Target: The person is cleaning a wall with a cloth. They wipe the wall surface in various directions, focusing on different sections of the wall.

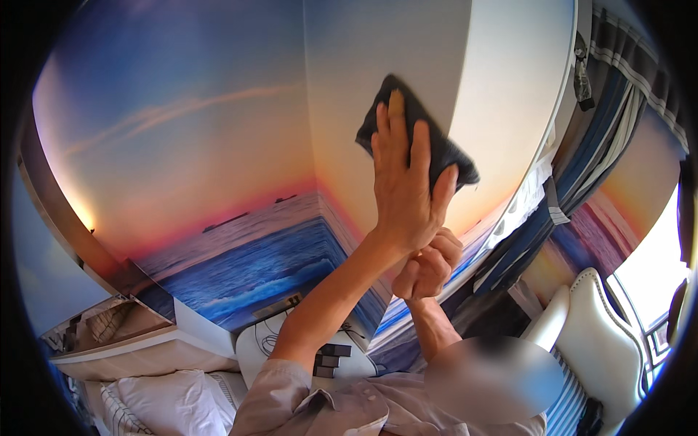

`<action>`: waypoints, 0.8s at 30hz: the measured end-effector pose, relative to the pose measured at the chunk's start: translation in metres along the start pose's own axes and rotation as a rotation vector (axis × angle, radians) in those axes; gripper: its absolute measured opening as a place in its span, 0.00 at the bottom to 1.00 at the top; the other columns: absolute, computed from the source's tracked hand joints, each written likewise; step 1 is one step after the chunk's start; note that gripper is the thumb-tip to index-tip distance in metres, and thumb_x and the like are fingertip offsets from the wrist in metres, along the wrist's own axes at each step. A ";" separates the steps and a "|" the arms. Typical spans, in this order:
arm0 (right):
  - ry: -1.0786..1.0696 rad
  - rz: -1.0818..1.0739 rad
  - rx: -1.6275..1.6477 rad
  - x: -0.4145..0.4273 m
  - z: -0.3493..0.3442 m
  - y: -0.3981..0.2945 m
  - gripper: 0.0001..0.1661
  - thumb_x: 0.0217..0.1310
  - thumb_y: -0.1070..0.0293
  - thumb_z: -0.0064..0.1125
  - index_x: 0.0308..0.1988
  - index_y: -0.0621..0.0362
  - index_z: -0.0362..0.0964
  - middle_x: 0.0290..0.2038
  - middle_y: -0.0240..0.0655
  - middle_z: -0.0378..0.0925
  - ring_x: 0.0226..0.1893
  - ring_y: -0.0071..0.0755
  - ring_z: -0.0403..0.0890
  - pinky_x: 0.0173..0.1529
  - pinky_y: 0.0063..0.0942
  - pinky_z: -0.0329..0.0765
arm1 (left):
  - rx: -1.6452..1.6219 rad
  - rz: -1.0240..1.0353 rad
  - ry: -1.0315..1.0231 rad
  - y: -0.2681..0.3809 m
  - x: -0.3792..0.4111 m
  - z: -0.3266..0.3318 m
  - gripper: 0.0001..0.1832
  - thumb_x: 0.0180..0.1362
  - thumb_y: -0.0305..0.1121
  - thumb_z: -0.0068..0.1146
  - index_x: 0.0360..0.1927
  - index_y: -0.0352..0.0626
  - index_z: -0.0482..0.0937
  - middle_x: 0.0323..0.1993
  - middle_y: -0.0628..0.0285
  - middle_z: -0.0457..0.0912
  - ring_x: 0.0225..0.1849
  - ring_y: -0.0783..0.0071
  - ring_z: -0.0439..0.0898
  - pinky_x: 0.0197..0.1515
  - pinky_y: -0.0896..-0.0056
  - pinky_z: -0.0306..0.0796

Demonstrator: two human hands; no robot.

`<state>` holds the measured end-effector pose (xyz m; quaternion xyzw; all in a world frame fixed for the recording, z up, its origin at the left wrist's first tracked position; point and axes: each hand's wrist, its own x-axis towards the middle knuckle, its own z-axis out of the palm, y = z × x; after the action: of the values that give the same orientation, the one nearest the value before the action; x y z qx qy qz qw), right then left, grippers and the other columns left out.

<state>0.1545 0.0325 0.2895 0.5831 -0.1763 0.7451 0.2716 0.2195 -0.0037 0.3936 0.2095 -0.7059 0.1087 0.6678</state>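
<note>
My left hand [409, 185] is raised in front of me with its back towards me. Its spread fingers lie over a dark folded cloth [362, 131], held flat at the wall with the sunset-and-sea mural [234, 147]. A yellowish wrap [397, 106] covers one finger. Cloth and hand are near an upright outer edge of the wall, where a paler face begins. Just below the left wrist, my right hand [431, 267] is curled into a fist, with nothing seen in it. Whether it touches the left wrist cannot be made out.
Below the mural stands a white table [251, 349] with cables and several small dark boxes [332, 359]. White pillows [163, 398] lie at lower left. Tied blue-grey curtains [594, 158] hang at right, above a pale padded headboard [600, 332]. A blurred oval covers the lower right.
</note>
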 end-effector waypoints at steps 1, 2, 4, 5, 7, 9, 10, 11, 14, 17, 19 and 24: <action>-0.014 0.032 -0.002 -0.002 -0.001 -0.003 0.11 0.63 0.74 0.56 0.46 0.61 0.69 0.44 0.50 0.74 0.45 0.50 0.77 0.50 0.46 0.77 | -0.003 -0.009 -0.019 -0.003 -0.010 -0.003 0.38 0.71 0.40 0.53 0.78 0.36 0.52 0.79 0.33 0.44 0.79 0.31 0.43 0.76 0.33 0.41; -0.027 0.063 -0.004 -0.007 -0.002 -0.004 0.11 0.61 0.77 0.56 0.45 0.60 0.68 0.46 0.51 0.75 0.46 0.51 0.77 0.50 0.46 0.77 | 0.001 0.006 -0.032 -0.008 -0.017 -0.003 0.39 0.69 0.40 0.54 0.78 0.39 0.51 0.79 0.35 0.42 0.80 0.31 0.42 0.75 0.33 0.43; -0.071 0.127 -0.030 -0.023 -0.004 -0.005 0.18 0.58 0.82 0.55 0.49 0.62 0.68 0.55 0.57 0.72 0.57 0.61 0.75 0.59 0.53 0.73 | -0.005 0.007 -0.047 -0.006 -0.017 -0.005 0.40 0.69 0.40 0.55 0.78 0.40 0.51 0.80 0.35 0.41 0.80 0.30 0.41 0.75 0.33 0.44; -0.098 0.144 -0.079 -0.029 -0.004 -0.010 0.20 0.58 0.82 0.55 0.52 0.63 0.67 0.59 0.59 0.70 0.61 0.65 0.71 0.63 0.56 0.70 | -0.007 0.008 -0.054 -0.005 -0.016 -0.006 0.41 0.68 0.40 0.56 0.79 0.40 0.51 0.80 0.35 0.40 0.80 0.30 0.41 0.75 0.33 0.45; -0.131 0.180 -0.170 -0.036 0.003 -0.024 0.26 0.59 0.80 0.55 0.58 0.65 0.65 0.66 0.64 0.64 0.69 0.73 0.64 0.70 0.62 0.62 | 0.000 0.027 -0.071 -0.005 -0.010 -0.005 0.41 0.68 0.40 0.57 0.78 0.39 0.51 0.80 0.35 0.40 0.79 0.30 0.41 0.74 0.32 0.46; -0.279 0.211 -0.231 -0.046 0.002 -0.027 0.38 0.60 0.77 0.58 0.68 0.69 0.56 0.72 0.67 0.52 0.75 0.76 0.50 0.75 0.66 0.47 | 0.042 -0.011 -0.099 0.001 -0.005 -0.006 0.40 0.68 0.40 0.56 0.77 0.38 0.52 0.79 0.34 0.40 0.79 0.29 0.41 0.73 0.29 0.46; -0.314 0.243 -0.289 -0.039 0.007 -0.037 0.40 0.60 0.76 0.59 0.69 0.69 0.55 0.73 0.67 0.51 0.75 0.76 0.49 0.75 0.66 0.46 | 0.041 -0.013 -0.086 0.003 -0.002 -0.008 0.39 0.67 0.40 0.57 0.75 0.35 0.55 0.78 0.30 0.42 0.78 0.26 0.42 0.72 0.27 0.46; -0.350 0.275 -0.348 -0.032 0.010 -0.044 0.42 0.60 0.75 0.60 0.70 0.69 0.54 0.73 0.67 0.50 0.75 0.75 0.48 0.75 0.66 0.46 | 0.038 -0.016 -0.074 0.004 0.003 -0.009 0.37 0.66 0.40 0.58 0.73 0.32 0.58 0.76 0.27 0.45 0.77 0.23 0.43 0.71 0.24 0.47; -0.324 0.287 -0.335 -0.008 0.025 -0.046 0.43 0.60 0.67 0.65 0.70 0.66 0.58 0.74 0.68 0.48 0.76 0.75 0.45 0.75 0.66 0.45 | 0.040 -0.005 -0.017 0.010 0.031 -0.006 0.36 0.64 0.38 0.60 0.70 0.29 0.59 0.74 0.22 0.48 0.75 0.19 0.46 0.68 0.20 0.48; -0.247 0.196 -0.412 -0.004 0.033 -0.039 0.44 0.55 0.64 0.72 0.68 0.64 0.62 0.74 0.65 0.50 0.76 0.73 0.49 0.74 0.62 0.52 | 0.043 0.008 0.053 0.013 0.071 -0.001 0.38 0.70 0.43 0.54 0.74 0.28 0.55 0.76 0.28 0.45 0.77 0.24 0.45 0.72 0.26 0.47; -0.231 0.167 -0.428 -0.013 0.029 -0.034 0.44 0.53 0.63 0.75 0.66 0.63 0.66 0.73 0.63 0.53 0.74 0.71 0.53 0.73 0.59 0.58 | 0.019 -0.035 0.058 0.014 0.068 0.001 0.40 0.71 0.46 0.51 0.74 0.25 0.53 0.77 0.29 0.43 0.78 0.26 0.42 0.72 0.26 0.45; -0.132 0.235 -0.271 -0.029 0.022 -0.034 0.25 0.52 0.68 0.74 0.50 0.67 0.80 0.55 0.55 0.75 0.56 0.62 0.76 0.56 0.49 0.75 | 0.003 -0.211 -0.041 0.016 0.022 0.001 0.46 0.72 0.56 0.45 0.74 0.21 0.51 0.78 0.29 0.40 0.79 0.29 0.37 0.74 0.27 0.41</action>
<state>0.1977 0.0409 0.2653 0.5643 -0.3593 0.7011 0.2466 0.2111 0.0067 0.4177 0.2859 -0.6934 0.0346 0.6605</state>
